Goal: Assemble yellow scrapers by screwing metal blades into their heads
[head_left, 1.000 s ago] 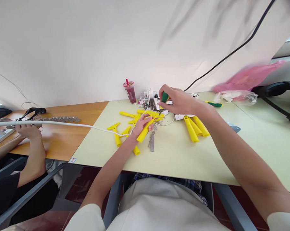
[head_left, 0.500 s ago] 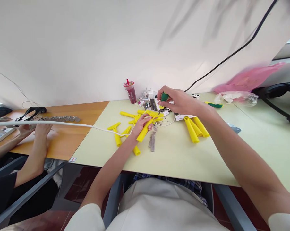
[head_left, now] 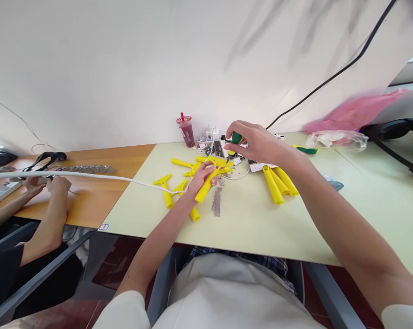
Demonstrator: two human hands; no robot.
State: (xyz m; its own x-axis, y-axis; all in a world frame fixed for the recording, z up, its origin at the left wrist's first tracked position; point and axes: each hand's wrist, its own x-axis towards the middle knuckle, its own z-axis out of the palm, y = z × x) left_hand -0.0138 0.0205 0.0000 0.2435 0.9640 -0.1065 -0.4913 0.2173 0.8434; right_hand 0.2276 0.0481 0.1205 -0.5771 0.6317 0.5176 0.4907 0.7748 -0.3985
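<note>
Since a second ago, the co-worker's hands [head_left: 49, 185] at the far left have dropped from the white cable [head_left: 90, 175] to the wooden table [head_left: 100, 192] and drawn together there, while the person's own two hands have barely shifted. Behind those other hands lie a black tool [head_left: 47, 158] and a row of metal blades [head_left: 88, 169]. The cable runs rightward across the seam onto the pale green table [head_left: 254, 219], ending near the left hand.

Loose yellow scraper handles [head_left: 165, 189] lie scattered just left of that hand, T-shaped heads pointing various ways. The left hand [head_left: 202, 176] is closed around the yellow scraper [head_left: 209, 178], fingers wrapped over its upper shaft, the handle end slanting down toward the person and the wide head up near the right hand. Just beside it on the table lie small grey blades [head_left: 216, 201]. A red drink cup [head_left: 187, 130] with a straw stands upright near the wall, next to a clutter of small parts [head_left: 209, 139].

The right hand [head_left: 257, 144] is clamped on the green screwdriver [head_left: 236, 137], fingertips pinching its handle, the tip angled down at the scraper's head. More yellow handle tubes [head_left: 278, 183] lie side by side under the right forearm. Farther right sit a clear plastic bag [head_left: 336, 138] and a pink bag [head_left: 357, 112].
</note>
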